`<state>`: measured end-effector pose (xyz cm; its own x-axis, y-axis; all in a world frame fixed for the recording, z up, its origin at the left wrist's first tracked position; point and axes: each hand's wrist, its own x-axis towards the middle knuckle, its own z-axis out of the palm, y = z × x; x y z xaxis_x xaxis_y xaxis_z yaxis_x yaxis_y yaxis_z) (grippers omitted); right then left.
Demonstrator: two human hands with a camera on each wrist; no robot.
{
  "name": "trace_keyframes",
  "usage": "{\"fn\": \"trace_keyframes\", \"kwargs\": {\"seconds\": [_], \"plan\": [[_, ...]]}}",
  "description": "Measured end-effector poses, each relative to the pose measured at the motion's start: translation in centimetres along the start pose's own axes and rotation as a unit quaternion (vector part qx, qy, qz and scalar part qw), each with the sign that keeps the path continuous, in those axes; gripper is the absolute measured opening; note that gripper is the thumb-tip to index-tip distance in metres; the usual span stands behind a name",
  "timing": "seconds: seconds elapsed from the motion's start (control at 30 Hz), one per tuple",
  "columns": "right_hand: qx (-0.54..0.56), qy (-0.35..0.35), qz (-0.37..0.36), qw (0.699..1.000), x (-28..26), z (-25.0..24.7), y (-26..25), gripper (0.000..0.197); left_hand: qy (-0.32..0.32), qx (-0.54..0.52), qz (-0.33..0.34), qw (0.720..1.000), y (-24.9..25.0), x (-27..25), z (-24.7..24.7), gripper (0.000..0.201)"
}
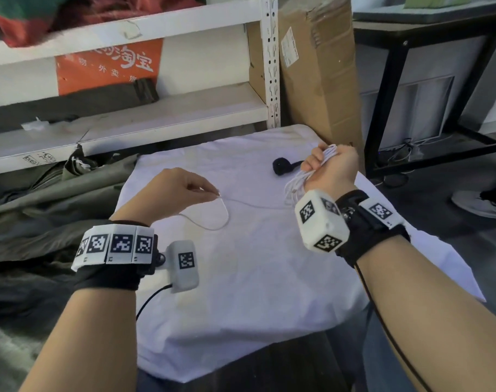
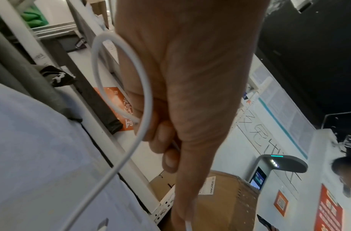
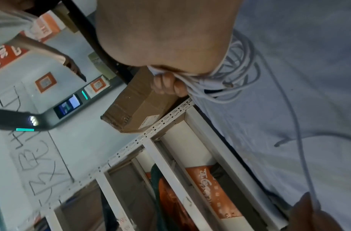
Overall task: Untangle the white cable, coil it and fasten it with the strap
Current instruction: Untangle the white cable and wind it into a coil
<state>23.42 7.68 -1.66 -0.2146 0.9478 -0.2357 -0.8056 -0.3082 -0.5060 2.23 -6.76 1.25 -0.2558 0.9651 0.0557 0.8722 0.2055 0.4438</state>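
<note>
Head view: right hand (image 1: 333,168) fisted around a bundle of coiled cable (image 1: 297,185), loops sticking out above and below the fist, held above the right side of the tabletop (image 1: 255,292), which is covered in white cloth. One strand runs left from the bundle, loops on the cloth, and ends at the left hand (image 1: 173,193), which pinches it between thumb and fingertips. Black strap (image 1: 282,165) lies on the cloth just left of the right hand, touching neither hand. White shelf (image 1: 156,117) and a cardboard box (image 1: 317,75) behind.

Left wrist view: left hand (image 2: 186,78), fingers curled, the cable (image 2: 143,118) arcs in a loop beside the palm and trails down over the cloth.

Right wrist view: right hand (image 3: 166,43) clenched on the cable (image 3: 236,81) loops, several strands bunched under the fingers (image 3: 166,85); one strand trails off across the cloth.
</note>
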Motion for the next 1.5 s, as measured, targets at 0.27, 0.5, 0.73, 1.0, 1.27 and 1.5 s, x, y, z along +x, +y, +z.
{"fn": "trace_keyframes", "kwargs": {"seconds": [0.27, 0.5, 0.73, 1.0, 1.27, 1.5], "plan": [[-0.218, -0.141, 0.134, 0.956, -2.1, 1.2, 2.7, 0.023, -0.108, -0.068, 0.058, 0.990, 2.8, -0.5, 1.1, 0.007], [-0.369, -0.221, 0.162, 0.888, -3.3, 1.2, 3.9, 0.021, -0.089, -0.109, 0.061, 0.988, 4.0, -0.4, 2.2, 0.008], [-0.386, -0.251, 0.212, 0.862, -4.6, 1.3, 3.7, 0.026, 0.007, -0.178, 0.103, 0.979, 4.4, -0.2, 2.6, 0.008], [-0.430, -0.283, 0.232, 0.825, -4.1, 1.6, 3.5, 0.032, 0.011, -0.193, 0.104, 0.976, 3.8, 0.1, 2.5, 0.011], [-0.457, -0.287, 0.251, 0.804, -3.3, 1.2, 1.9, 0.037, 0.159, -0.116, 0.039, 0.980, -1.0, 0.8, 0.4, 0.013], [-0.489, -0.337, 0.272, 0.757, -4.1, 1.4, 1.9, 0.040, 0.109, -0.447, -0.080, 0.884, -0.7, 1.0, 1.1, 0.022]]}}
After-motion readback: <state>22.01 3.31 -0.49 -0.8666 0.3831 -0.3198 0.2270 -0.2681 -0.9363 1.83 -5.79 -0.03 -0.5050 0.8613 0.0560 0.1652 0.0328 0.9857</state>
